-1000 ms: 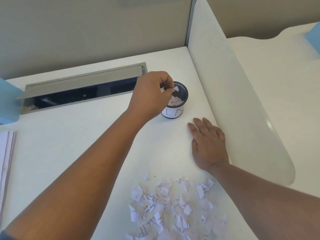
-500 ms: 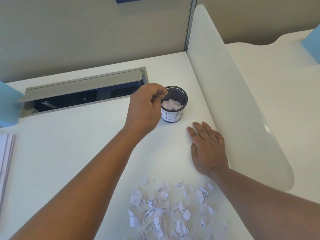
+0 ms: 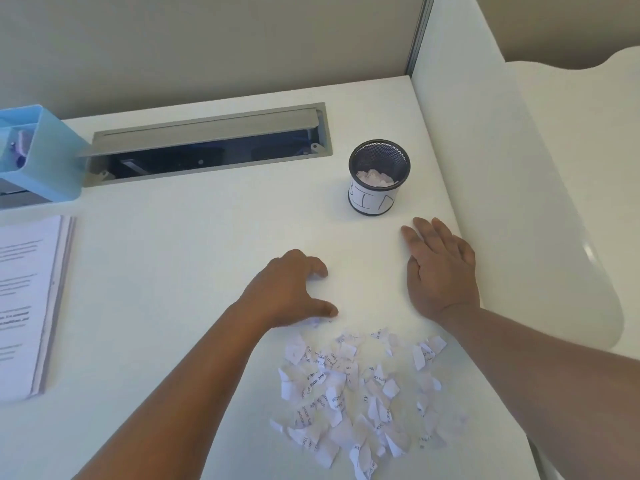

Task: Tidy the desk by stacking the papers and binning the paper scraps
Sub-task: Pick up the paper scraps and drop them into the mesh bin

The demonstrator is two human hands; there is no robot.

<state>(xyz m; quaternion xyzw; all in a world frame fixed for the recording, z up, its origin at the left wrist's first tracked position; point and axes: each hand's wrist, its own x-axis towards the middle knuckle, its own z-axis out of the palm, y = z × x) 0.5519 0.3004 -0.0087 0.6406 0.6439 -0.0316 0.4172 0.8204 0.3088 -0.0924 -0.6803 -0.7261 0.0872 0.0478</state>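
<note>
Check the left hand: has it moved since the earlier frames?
Yes. The left hand has come back from the rim of the mesh bin toward the person, to the edge of the paper scraps.

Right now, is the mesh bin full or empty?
Partly filled: the upright mesh bin holds white scraps low inside, well below its rim.

One head-worn view looks steeply down, close over the desk (image 3: 173, 271); facing the rear partition (image 3: 207, 39).
</note>
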